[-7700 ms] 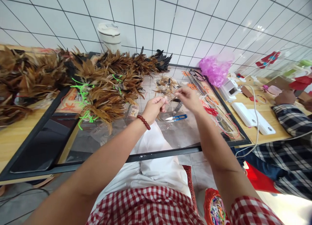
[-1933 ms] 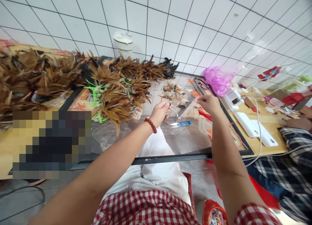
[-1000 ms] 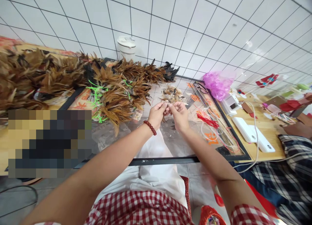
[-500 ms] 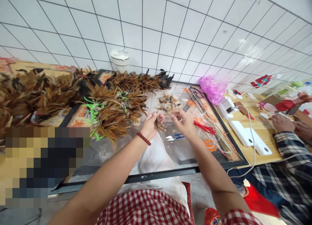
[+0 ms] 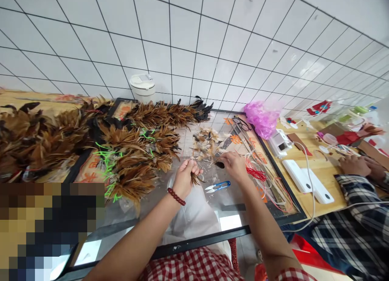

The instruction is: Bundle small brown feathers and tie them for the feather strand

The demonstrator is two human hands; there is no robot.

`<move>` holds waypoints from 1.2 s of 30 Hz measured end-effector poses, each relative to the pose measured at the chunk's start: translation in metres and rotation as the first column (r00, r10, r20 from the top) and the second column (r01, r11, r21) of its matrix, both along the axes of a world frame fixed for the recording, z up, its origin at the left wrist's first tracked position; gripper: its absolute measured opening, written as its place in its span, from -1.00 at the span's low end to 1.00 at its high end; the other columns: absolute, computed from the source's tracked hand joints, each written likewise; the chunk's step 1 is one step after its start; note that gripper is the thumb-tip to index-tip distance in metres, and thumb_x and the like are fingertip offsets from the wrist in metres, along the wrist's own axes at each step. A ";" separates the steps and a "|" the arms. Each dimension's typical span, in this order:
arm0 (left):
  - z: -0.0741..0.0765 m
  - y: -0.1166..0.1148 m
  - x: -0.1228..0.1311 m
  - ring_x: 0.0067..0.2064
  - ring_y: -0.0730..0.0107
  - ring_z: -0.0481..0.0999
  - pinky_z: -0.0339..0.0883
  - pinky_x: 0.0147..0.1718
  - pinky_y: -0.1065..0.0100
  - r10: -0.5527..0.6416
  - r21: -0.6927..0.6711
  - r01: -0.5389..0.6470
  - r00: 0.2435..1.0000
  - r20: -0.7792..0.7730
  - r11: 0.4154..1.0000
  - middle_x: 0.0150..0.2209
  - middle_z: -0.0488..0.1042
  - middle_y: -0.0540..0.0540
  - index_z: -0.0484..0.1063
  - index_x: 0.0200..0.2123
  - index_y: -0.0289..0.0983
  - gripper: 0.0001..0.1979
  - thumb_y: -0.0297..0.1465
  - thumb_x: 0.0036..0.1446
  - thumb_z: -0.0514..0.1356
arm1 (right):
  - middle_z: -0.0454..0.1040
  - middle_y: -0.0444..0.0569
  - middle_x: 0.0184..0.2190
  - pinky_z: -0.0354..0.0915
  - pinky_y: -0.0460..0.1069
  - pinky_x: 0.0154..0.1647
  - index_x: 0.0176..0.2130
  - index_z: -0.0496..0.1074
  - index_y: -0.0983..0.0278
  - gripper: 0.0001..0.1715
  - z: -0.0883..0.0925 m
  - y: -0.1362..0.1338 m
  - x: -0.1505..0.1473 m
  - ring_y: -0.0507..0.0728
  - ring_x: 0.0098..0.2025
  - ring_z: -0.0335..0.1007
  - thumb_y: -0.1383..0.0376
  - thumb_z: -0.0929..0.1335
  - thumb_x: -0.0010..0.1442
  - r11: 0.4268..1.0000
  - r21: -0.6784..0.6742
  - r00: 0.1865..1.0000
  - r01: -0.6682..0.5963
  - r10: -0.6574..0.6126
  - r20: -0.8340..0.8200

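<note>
One dark feather [image 5: 219, 165], pinched in the right hand [image 5: 234, 166], sits kinda sideways mid-frame, just right of the small feather bunch [image 5: 196, 179] gripped in the left hand [image 5: 184, 175].

Single head-worn camera here, pitched forward and down over the wearer's red-and-white checked shirt [image 5: 191, 265] at the bottom edge! Left hand [image 5: 186, 173] and right hand [image 5: 234, 166] sit near the lens, around mid-view, above the black-framed tabletop [image 5: 225, 235]. Up top, it's the white tiled wall [image 5: 194, 37], farther off, grid lines slanting. And what a wide sweep, reaching a co-worker's plaid sleeve [image 5: 358, 187] at far right!
</note>
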State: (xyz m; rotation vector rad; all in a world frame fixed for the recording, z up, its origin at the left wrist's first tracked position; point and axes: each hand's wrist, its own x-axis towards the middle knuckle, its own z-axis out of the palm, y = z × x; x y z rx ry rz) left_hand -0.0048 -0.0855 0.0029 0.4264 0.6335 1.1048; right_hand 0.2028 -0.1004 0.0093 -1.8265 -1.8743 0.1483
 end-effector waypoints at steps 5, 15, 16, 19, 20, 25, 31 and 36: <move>0.002 -0.001 -0.001 -0.56 0.62 0.20 0.35 -0.36 0.37 -0.003 -0.031 0.003 1.000 -0.013 1.000 -0.62 0.19 0.14 0.26 -0.47 -0.29 -0.65 -0.23 -0.07 0.36 | 0.51 -0.03 -0.35 0.27 0.02 -0.19 -0.24 0.46 0.25 -0.81 0.011 -0.002 0.007 0.11 -0.30 0.41 0.25 0.29 0.17 0.995 0.096 0.984 -0.010 0.027 -0.178; 0.002 -0.001 -0.001 -0.56 0.61 0.21 0.35 -0.37 0.38 -0.010 -0.037 0.009 1.000 -0.020 0.999 -0.63 0.17 0.14 0.25 -0.49 -0.29 -0.66 -0.24 -0.05 0.35 | 0.40 -0.11 -0.52 0.18 -0.06 -0.42 -0.42 0.42 0.27 -0.75 0.012 -0.006 -0.002 0.03 -0.47 0.27 0.16 0.29 0.18 0.984 -0.160 0.889 -0.074 -0.007 -0.457; 0.002 -0.001 -0.001 -0.56 0.61 0.21 0.36 -0.37 0.38 -0.010 -0.040 0.009 1.000 -0.019 0.999 -0.63 0.17 0.14 0.25 -0.49 -0.28 -0.66 -0.24 -0.05 0.34 | 0.37 -0.14 -0.56 0.15 -0.08 -0.47 -0.43 0.40 0.28 -0.70 0.011 -0.005 -0.001 0.01 -0.51 0.23 0.11 0.31 0.17 0.981 -0.187 0.821 -0.059 -0.059 -0.568; 0.003 -0.001 -0.001 -0.55 0.60 0.22 0.37 -0.35 0.37 -0.013 -0.038 0.012 1.000 -0.016 0.999 -0.62 0.18 0.13 0.24 -0.50 -0.29 -0.66 -0.24 -0.04 0.34 | 0.35 -0.17 -0.62 0.12 -0.09 -0.53 -0.47 0.40 0.29 -0.61 0.013 -0.005 -0.002 -0.01 -0.57 0.20 0.00 0.40 0.05 0.948 -0.299 0.645 -0.113 -0.158 -0.747; 0.003 -0.001 -0.001 -0.55 0.61 0.23 0.37 -0.34 0.37 -0.012 -0.036 0.011 1.000 -0.014 0.999 -0.62 0.18 0.13 0.24 -0.50 -0.29 -0.67 -0.25 -0.03 0.34 | 0.36 -0.17 -0.63 0.13 -0.09 -0.53 -0.47 0.40 0.29 -0.60 0.015 -0.006 -0.003 -0.01 -0.58 0.21 0.00 0.42 0.01 0.933 -0.327 0.598 -0.150 -0.178 -0.781; 0.003 0.000 0.000 -0.53 0.59 0.31 0.39 -0.28 0.34 -0.001 -0.025 0.001 1.000 -0.022 1.000 -0.61 0.27 0.11 0.27 -0.50 -0.29 -0.68 -0.25 -0.03 0.34 | 0.41 -0.16 -0.64 0.14 -0.11 -0.56 -0.48 0.41 0.28 -0.61 0.023 -0.009 -0.007 -0.03 -0.61 0.23 0.01 0.46 -0.04 0.902 -0.344 0.452 -0.262 -0.201 -0.869; 0.010 0.003 0.009 -0.31 0.45 0.49 0.37 -0.22 0.37 0.012 -0.043 -0.015 0.997 -0.073 0.999 -0.34 0.52 -0.08 0.34 -0.49 -0.32 -0.71 -0.28 -0.10 0.37 | 0.43 -0.16 -0.63 0.16 -0.11 -0.54 -0.47 0.41 0.28 -0.61 0.021 -0.012 -0.030 -0.04 -0.61 0.23 0.00 0.44 -0.01 0.885 -0.321 0.468 -0.338 -0.139 -0.873; 0.021 0.009 0.011 -0.41 0.49 0.46 0.35 -0.36 0.42 -0.029 -0.091 0.033 0.998 0.048 0.995 -0.50 0.38 0.04 0.29 -0.50 -0.31 -0.68 -0.29 -0.10 0.37 | 0.45 -0.14 -0.60 0.19 -0.11 -0.52 -0.48 0.39 0.29 -0.59 0.022 -0.012 -0.047 -0.04 -0.59 0.23 -0.01 0.42 0.02 0.835 -0.314 0.492 -0.452 -0.060 -0.869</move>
